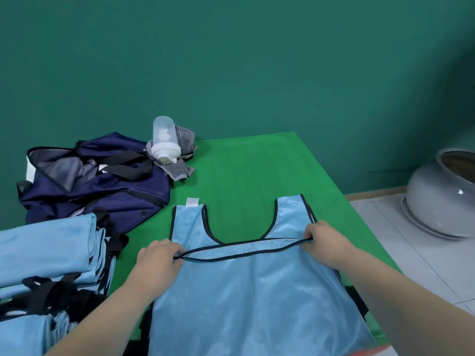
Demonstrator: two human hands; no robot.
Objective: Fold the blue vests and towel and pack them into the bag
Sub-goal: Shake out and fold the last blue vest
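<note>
A light blue vest (246, 291) with dark trim lies flat on the green table (257, 170), its shoulder straps pointing away from me. Its bottom hem is folded up to just below the neckline. My left hand (159, 255) pinches the left end of that hem. My right hand (323, 240) pinches the right end. A stack of folded blue vests (48, 250) sits at the left. The navy bag (97, 186) lies open behind the stack. A grey striped towel (180, 155) lies crumpled beside the bag.
A clear plastic bottle (164, 140) with a white cap rests upside down on the towel. A large grey ceramic pot (442, 194) stands on the tiled floor to the right of the table. A teal wall rises behind.
</note>
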